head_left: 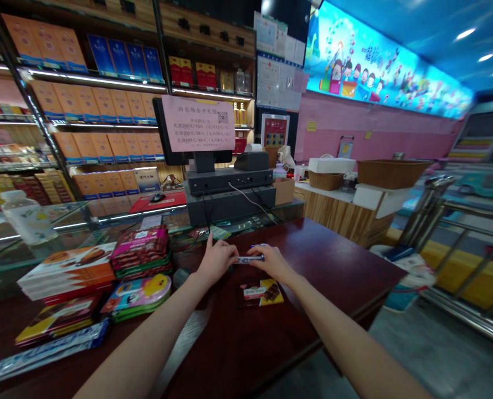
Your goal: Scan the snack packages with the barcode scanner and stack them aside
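Note:
Between my two hands is a slim blue-and-white item (246,259), seen almost edge-on; its kind cannot be made out. My left hand (216,260) pinches its left end, with one finger pointing up. At the other end, the closed fingers of my right hand (273,262) grip it. Just below them, a chocolate packet (261,292) in dark red and yellow lies flat on the dark wooden table (313,266). Left of my left hand are a stack of pink-and-brown packets (140,246) and colourful packets (140,293) with a yellow character.
White-and-orange boxes (74,269), more chocolate packets (59,318) and long blue-and-white packets (47,349) lie at the left. A clear bottle (28,219) stands on the glass counter. Ahead is a monitor with a pink notice (200,124). Metal railings (458,249) stand at the right.

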`<state>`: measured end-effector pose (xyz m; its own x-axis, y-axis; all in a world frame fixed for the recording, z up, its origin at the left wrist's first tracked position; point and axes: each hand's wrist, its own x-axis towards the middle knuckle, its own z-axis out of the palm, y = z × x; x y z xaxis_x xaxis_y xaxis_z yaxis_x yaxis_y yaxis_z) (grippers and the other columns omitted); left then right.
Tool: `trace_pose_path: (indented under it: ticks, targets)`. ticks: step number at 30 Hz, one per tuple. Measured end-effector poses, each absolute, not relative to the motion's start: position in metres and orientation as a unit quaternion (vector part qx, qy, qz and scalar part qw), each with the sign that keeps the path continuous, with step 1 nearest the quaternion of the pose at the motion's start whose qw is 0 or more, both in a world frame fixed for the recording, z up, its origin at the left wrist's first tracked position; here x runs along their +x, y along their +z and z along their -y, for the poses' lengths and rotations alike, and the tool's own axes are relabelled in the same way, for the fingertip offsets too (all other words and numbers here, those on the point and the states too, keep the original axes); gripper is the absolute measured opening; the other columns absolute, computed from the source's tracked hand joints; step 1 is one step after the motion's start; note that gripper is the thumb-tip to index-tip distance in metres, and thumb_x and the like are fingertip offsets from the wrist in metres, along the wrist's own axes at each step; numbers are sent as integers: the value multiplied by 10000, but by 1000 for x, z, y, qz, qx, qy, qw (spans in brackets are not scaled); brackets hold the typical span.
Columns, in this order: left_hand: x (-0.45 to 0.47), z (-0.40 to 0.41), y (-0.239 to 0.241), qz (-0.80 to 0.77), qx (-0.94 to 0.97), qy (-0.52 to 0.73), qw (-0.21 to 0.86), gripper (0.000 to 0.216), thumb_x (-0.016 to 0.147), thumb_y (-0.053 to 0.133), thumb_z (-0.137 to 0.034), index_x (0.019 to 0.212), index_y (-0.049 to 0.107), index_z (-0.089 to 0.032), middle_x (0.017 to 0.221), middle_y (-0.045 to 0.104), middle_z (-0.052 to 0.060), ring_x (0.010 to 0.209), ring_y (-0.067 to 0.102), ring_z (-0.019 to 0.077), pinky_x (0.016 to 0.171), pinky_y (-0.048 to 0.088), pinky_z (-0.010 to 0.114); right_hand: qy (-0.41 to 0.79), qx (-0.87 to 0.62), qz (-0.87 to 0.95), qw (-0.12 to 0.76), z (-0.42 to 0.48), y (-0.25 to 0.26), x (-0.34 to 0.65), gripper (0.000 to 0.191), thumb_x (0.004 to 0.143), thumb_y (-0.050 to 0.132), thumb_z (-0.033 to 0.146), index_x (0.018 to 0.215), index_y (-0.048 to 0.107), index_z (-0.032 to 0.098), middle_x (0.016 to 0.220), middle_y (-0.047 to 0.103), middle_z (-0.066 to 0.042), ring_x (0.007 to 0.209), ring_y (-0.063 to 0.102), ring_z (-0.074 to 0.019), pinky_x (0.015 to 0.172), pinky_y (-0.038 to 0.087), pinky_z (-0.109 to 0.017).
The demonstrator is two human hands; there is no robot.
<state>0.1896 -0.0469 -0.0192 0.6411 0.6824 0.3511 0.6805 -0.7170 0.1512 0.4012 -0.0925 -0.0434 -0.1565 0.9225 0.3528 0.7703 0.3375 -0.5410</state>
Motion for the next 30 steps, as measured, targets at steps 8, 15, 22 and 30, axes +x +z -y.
trace_pose_path:
  ticks: [8,15,22,30]
  targets:
    - [124,36,4,-442,872,212,-1,123,883,586,-308,840,695,-272,894,730,-10,1076,614,227,1171,14,637,22,-556,764,327,86,-35,393,476,833,704,228,1292,598,294,1135,712,-34,1027,607,-243,904,387,-398]
    - [63,40,15,-468,858,213,-10,174,864,573,-381,827,700,-269,884,748,-10,1003,653,242,1155,108,591,-25,-453,813,366,77,-30,349,407,869,668,157,1253,605,276,1194,684,-49,1108,591,-237,934,379,-392]
    - [8,49,14,-490,843,218,-42,184,881,567,-407,845,699,-284,879,743,-19,959,664,214,1177,97,558,-78,-377,842,379,74,-19,297,190,908,625,155,1076,652,240,1077,719,-53,1047,614,-225,897,379,-372]
    - [-36,79,19,-500,828,241,-72,159,900,562,-399,885,675,-288,955,744,-18,1048,631,221,1179,94,573,-115,-330,849,397,73,-18,252,235,911,616,151,1135,623,221,1054,724,-56,1004,617,-227,883,394,-377]
